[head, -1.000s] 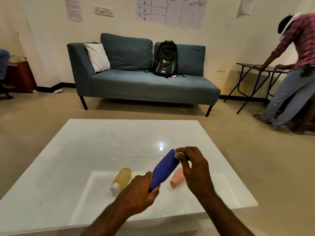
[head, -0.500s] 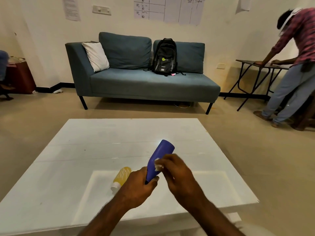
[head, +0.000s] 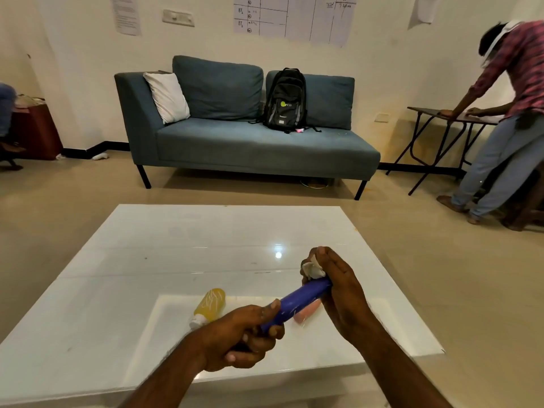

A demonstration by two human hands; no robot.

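My left hand (head: 241,340) grips the near end of a blue bottle (head: 297,304), which tilts up and to the right above the white table (head: 176,260). My right hand (head: 335,290) wraps round the bottle's far end and pinches a small white cloth (head: 312,268) against it. A yellow bottle with a white cap (head: 209,306) lies on the table to the left of my hands. A pink bottle (head: 306,313) lies under the blue one, mostly hidden.
A blue sofa (head: 250,142) with a white cushion and a black backpack (head: 286,101) stands against the far wall. At the right, a person (head: 506,119) leans on a folding table (head: 441,113). Bare floor surrounds the white table.
The blue bottle has tipped from steeply upright to a flatter tilt toward the right. My right hand with the cloth slid from the bottle's middle to its far end.
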